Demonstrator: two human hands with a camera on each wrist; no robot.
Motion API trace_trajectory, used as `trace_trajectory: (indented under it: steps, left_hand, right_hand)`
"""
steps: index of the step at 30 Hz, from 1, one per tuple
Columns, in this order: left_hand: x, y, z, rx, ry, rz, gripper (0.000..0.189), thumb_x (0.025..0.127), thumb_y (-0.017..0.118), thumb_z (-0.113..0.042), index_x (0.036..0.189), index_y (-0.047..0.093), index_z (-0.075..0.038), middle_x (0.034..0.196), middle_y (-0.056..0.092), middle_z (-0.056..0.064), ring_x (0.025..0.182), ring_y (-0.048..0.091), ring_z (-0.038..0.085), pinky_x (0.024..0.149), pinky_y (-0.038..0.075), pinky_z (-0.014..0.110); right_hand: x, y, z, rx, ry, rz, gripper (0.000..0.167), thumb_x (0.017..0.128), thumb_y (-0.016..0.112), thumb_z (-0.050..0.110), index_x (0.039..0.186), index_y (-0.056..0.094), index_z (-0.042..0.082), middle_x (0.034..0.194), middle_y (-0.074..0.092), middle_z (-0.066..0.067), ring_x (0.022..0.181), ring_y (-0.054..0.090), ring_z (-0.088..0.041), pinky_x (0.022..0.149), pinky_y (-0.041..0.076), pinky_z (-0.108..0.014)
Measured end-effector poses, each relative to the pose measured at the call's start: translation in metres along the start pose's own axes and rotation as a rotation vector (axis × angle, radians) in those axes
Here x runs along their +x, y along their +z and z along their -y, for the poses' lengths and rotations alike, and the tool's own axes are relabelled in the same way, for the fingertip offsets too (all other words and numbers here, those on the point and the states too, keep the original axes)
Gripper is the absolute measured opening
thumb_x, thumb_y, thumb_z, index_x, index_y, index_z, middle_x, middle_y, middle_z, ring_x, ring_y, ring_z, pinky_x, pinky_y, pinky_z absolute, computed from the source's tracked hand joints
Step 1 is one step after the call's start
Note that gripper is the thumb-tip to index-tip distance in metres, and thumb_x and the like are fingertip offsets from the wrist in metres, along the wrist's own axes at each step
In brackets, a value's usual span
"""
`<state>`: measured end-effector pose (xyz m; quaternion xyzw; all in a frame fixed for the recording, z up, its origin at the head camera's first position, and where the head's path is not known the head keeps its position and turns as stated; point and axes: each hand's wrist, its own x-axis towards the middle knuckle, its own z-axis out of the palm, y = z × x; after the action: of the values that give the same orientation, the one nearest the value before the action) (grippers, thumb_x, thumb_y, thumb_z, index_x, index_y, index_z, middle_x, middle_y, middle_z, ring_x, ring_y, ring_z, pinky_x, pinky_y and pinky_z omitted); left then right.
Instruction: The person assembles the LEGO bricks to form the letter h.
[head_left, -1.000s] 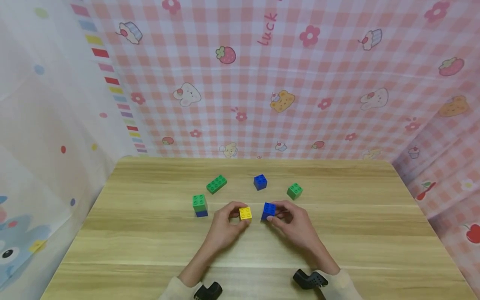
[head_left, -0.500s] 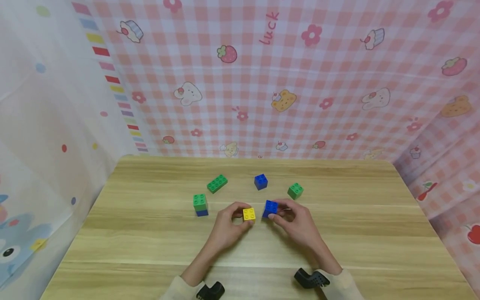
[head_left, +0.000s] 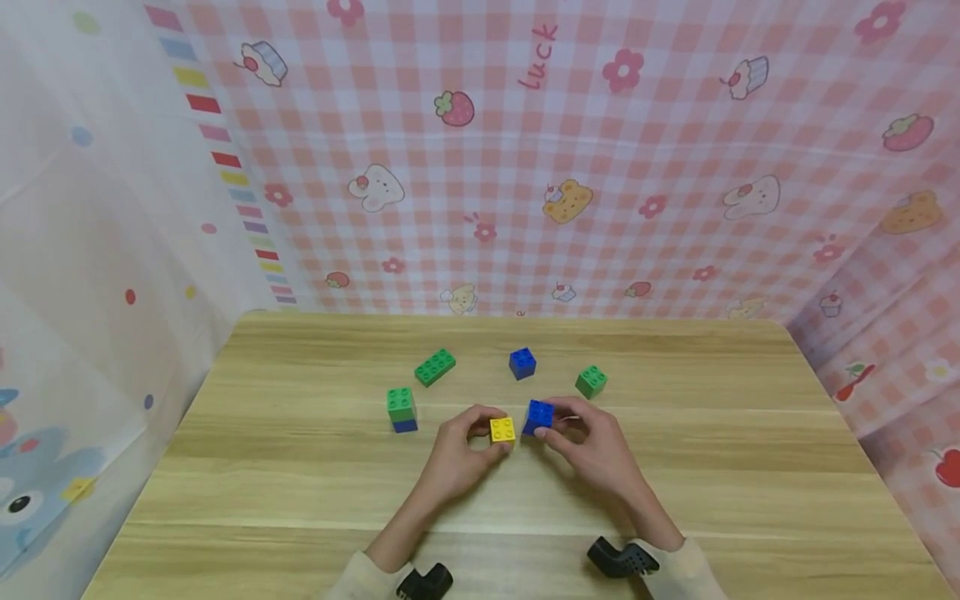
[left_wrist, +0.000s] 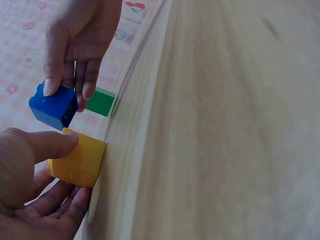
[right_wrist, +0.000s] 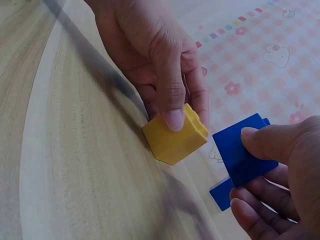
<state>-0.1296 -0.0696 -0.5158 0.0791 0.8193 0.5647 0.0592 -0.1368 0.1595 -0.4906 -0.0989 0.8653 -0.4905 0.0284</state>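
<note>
My left hand [head_left: 459, 454] pinches a yellow toy building block [head_left: 502, 430] between thumb and fingers, studs up, at or just above the tabletop. To its right, my right hand [head_left: 596, 446] grips a blue building block [head_left: 537, 418], tilted a little. In the left wrist view the blue block [left_wrist: 53, 106] is held off the table, higher than the yellow block [left_wrist: 80, 157]. A small gap separates the two blocks in the head view. The right wrist view shows the left thumb on the face of the yellow block [right_wrist: 175, 137].
Left of the hands stands a green block on a blue one [head_left: 401, 408]. Farther back lie a long green block [head_left: 435, 367], a blue block [head_left: 522, 363] and a small green block [head_left: 592, 381]. The wooden table [head_left: 675, 358] meets a checked cloth [head_left: 495, 158] behind.
My left hand has shifted right with the yellow block, narrowing the gap to the blue block. The right hand stays almost in place, still holding its block.
</note>
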Motion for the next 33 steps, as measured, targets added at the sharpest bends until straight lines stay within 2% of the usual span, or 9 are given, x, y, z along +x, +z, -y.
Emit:
trace_trajectory:
  steps: [8, 16, 33]
  left_hand:
    - [-0.0008, 0.0002, -0.0013, -0.01, -0.013, 0.001, 0.037, 0.089, 0.079, -0.01, 0.124, 0.068, -0.017, 0.127, 0.07, 0.005, 0.114, 0.069, 0.023, 0.099, 0.06, 0.038]
    - [0.0005, 0.0041, -0.0021, -0.011, 0.003, 0.009, 0.037, 0.088, 0.08, -0.01, 0.123, 0.068, -0.014, 0.127, 0.07, 0.005, 0.113, 0.07, 0.022, 0.103, 0.058, 0.037]
    - [0.0013, 0.0085, -0.0017, -0.012, 0.01, 0.035, 0.037, 0.089, 0.08, -0.013, 0.124, 0.068, -0.014, 0.127, 0.07, 0.006, 0.113, 0.07, 0.021, 0.1, 0.059, 0.035]
  right_hand:
    - [-0.0008, 0.0003, 0.0041, 0.017, -0.037, 0.006, 0.038, 0.092, 0.079, 0.022, 0.128, 0.068, 0.017, 0.113, 0.071, -0.004, 0.102, 0.069, -0.019, 0.099, 0.06, -0.039]
    - [-0.0004, 0.0031, 0.0072, 0.035, -0.061, 0.022, 0.038, 0.092, 0.079, 0.021, 0.128, 0.068, 0.017, 0.115, 0.07, -0.004, 0.104, 0.068, -0.019, 0.101, 0.059, -0.04]
    - [0.0009, 0.0076, 0.0102, 0.057, -0.121, 0.043, 0.036, 0.091, 0.08, 0.018, 0.125, 0.069, 0.018, 0.116, 0.071, -0.001, 0.106, 0.066, -0.018, 0.099, 0.06, -0.04]
